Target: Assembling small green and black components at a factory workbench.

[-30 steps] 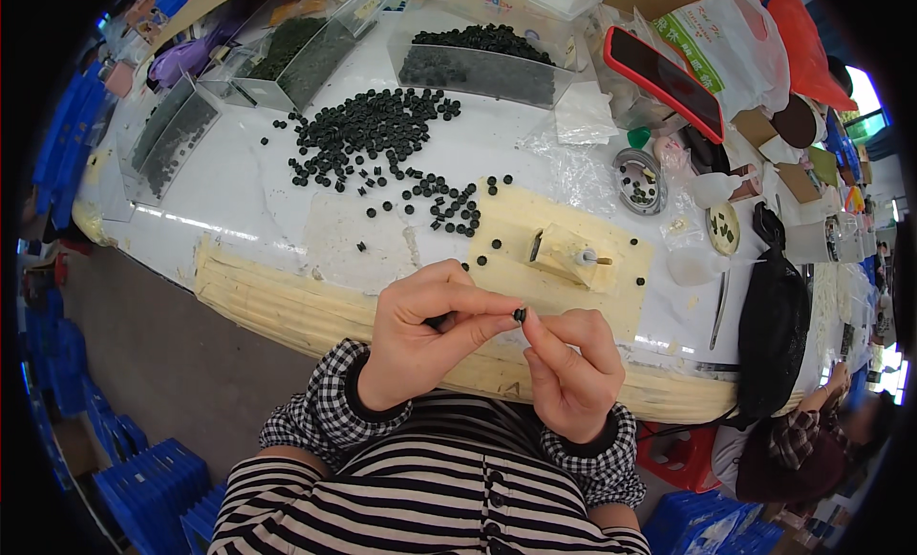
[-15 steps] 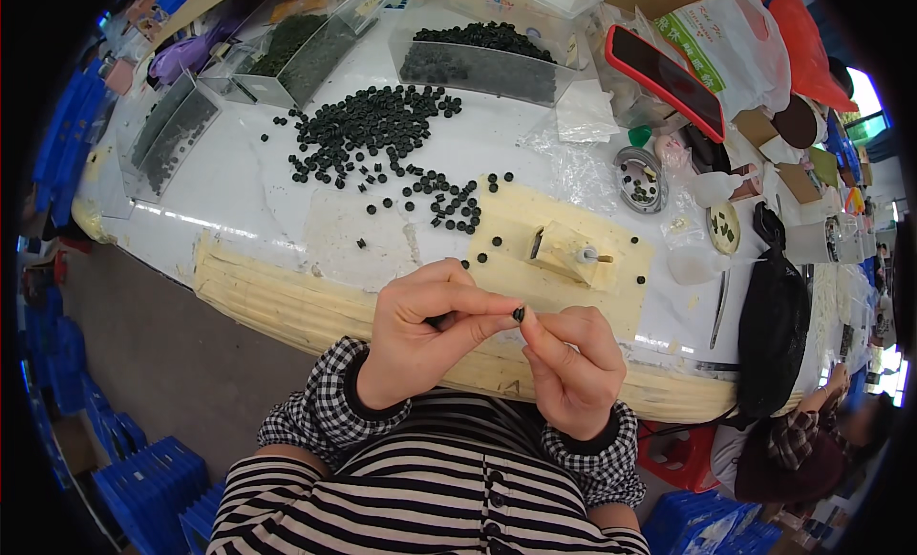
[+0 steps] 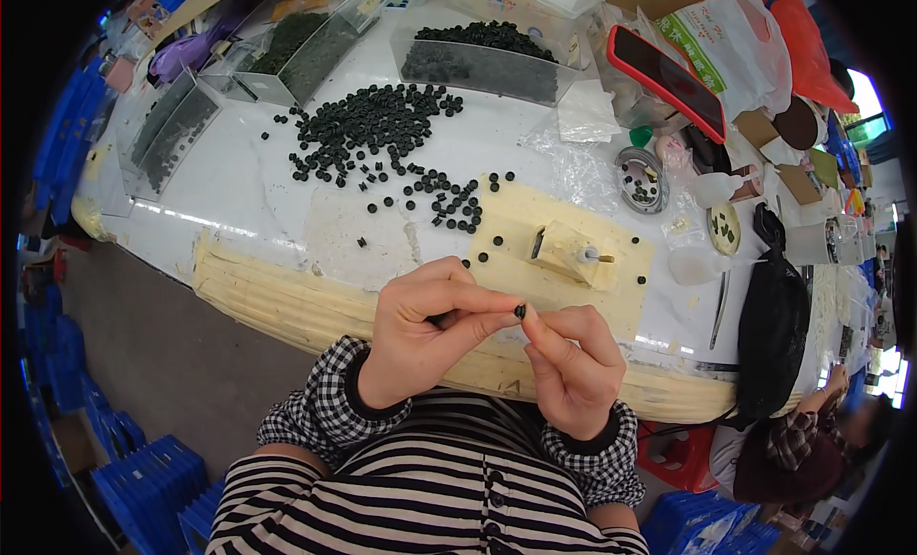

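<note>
A small black grooved round part (image 3: 520,311) sits between my fingertips above the table's front edge. My left hand (image 3: 420,330) pinches it between thumb and forefinger. The fingertips of my right hand (image 3: 576,362) press at its right side, with the other fingers curled in. Something dark (image 3: 441,320) shows between the fingers of my left hand, mostly hidden. Beyond my hands, a heap of similar black parts (image 3: 363,125) lies on the white tabletop, with loose ones scattered toward me. Behind my right hand stands a block fixture (image 3: 573,257) with a metal pin, on a yellowish taped patch.
Clear bins of black parts (image 3: 478,63) stand at the back. A red-cased phone (image 3: 669,82) leans at the back right beside plastic bags. Tweezers (image 3: 719,309), a round tin (image 3: 641,181) and a black bag (image 3: 772,326) lie right. Another person (image 3: 807,450) sits far right.
Both hands hold almost the same pose. The black part between the fingertips seems to have turned slightly; nothing else visibly moves.
</note>
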`<action>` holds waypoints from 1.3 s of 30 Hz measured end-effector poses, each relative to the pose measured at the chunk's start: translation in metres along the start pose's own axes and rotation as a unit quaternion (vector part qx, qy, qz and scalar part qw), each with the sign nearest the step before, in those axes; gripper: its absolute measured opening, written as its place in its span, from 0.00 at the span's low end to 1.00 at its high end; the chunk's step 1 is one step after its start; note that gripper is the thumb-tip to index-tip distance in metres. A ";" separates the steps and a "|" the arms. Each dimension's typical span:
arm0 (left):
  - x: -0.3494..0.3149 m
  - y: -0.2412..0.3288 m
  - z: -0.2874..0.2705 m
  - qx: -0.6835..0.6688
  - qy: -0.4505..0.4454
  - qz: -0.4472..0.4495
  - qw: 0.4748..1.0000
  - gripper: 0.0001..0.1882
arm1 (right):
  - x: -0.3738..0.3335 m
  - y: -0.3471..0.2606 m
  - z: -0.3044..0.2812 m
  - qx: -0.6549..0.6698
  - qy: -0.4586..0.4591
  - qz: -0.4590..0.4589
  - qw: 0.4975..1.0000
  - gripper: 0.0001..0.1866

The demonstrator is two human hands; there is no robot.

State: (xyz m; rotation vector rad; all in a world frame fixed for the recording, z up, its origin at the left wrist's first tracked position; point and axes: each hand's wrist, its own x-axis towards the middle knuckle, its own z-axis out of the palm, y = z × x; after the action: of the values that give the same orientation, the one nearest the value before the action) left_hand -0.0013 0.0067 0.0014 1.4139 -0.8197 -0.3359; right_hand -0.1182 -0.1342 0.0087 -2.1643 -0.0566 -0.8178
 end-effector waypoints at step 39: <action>0.001 -0.004 0.002 -0.006 0.005 -0.031 0.999 0.08 | -0.004 -0.001 0.002 0.008 0.009 0.060 0.998 0.19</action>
State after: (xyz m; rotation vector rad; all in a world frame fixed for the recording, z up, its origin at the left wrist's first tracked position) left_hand -0.0009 0.0033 -0.0023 1.4305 -0.7655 -0.3817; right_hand -0.1202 -0.1312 0.0061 -2.1224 0.0743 -0.7657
